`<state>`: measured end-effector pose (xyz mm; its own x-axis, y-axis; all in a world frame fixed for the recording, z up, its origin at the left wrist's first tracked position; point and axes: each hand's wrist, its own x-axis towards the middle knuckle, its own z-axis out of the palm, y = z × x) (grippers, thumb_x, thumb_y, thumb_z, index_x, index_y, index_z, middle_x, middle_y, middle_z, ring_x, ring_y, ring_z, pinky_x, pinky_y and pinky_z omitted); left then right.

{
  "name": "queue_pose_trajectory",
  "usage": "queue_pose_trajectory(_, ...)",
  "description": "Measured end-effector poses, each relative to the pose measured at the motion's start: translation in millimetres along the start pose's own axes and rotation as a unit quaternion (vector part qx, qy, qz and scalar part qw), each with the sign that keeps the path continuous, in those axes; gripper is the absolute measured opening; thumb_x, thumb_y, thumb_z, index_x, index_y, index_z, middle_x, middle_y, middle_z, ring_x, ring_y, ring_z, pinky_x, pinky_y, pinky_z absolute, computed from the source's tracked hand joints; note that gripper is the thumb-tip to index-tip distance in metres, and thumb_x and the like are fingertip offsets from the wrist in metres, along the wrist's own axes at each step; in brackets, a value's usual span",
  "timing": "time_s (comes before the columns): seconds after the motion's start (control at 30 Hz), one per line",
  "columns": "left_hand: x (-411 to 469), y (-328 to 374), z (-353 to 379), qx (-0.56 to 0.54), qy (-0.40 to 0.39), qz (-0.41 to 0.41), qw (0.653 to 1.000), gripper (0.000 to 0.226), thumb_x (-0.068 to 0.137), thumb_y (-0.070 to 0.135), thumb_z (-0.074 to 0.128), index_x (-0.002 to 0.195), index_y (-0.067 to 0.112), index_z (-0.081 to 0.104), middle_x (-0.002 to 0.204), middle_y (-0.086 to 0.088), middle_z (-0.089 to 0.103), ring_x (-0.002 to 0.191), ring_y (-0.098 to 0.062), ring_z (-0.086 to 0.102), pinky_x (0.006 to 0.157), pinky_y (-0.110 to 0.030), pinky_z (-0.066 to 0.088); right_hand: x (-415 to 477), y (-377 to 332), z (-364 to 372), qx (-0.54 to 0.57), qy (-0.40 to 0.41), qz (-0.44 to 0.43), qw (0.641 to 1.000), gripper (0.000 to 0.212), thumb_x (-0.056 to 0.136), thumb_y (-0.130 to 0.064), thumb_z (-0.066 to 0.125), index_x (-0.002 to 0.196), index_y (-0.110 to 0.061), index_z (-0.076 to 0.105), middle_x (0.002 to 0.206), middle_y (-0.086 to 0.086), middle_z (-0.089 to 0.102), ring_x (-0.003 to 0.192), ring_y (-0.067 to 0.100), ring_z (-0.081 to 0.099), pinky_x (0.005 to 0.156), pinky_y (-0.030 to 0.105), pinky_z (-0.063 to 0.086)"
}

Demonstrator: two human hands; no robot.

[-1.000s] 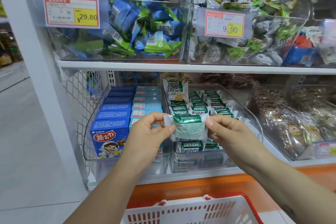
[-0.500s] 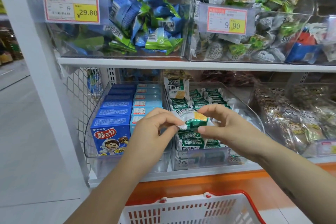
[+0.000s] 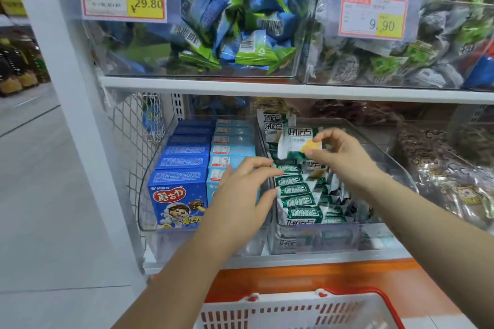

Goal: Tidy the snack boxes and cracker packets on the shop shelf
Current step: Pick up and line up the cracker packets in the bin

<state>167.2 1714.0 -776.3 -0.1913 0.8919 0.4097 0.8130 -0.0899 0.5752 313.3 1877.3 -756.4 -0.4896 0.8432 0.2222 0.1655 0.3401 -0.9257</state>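
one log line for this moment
right hand: pinches cracker packet above bin | left hand: open, at packet row | snack boxes: in rows

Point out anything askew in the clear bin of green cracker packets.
The left row lies neatly stacked, but the right-side packets are tumbled at odd angles. An upright packet stands alone at the back of the bin. The right hand pinches a lifted packet above the row.
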Motion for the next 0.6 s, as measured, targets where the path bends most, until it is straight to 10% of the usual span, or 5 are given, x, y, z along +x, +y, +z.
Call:
queue_pose_trajectory(0.23,5,-8,4,0.071,-0.037,-0.004,0.997,0.03,0.098,0.028,0.046,0.125,0.037,0.056,0.135,0.027,0.042,0.121,0.008,0.038,0.117,-0.03,-0.01,57,12,27,-0.131,0.008,-0.054,0.99,0.036,0.079,-0.011,0.074,0.104,-0.016,0.049,0.087,-0.013,0.056,0.079,0.001,0.056,0.062,0.006,0.04)
queue_pose_trajectory(0.4,6,-11,7,0.061,-0.025,0.0,0.998,0.028,0.098,0.026,0.048,0.121,0.037,0.059,0.132,0.026,0.045,0.12,0.006,0.042,0.116,-0.028,-0.009,80,23,29,-0.291,-0.002,-0.077,0.954,0.036,0.074,-0.027,0.08,0.097,-0.023,0.052,0.108,0.004,0.059,0.097,0.024,0.058,0.085,0.036,0.049)
queue_pose_trajectory(0.6,6,-11,7,0.067,-0.015,0.001,0.998,0.027,0.097,0.026,0.048,0.12,0.036,0.06,0.13,0.024,0.046,0.118,0.005,0.043,0.117,-0.03,-0.007,66,12,2,-0.267,-0.042,-0.117,0.956,0.036,0.08,-0.024,0.074,0.113,-0.016,0.061,0.113,-0.005,0.058,0.101,0.01,0.051,0.076,0.012,0.038)
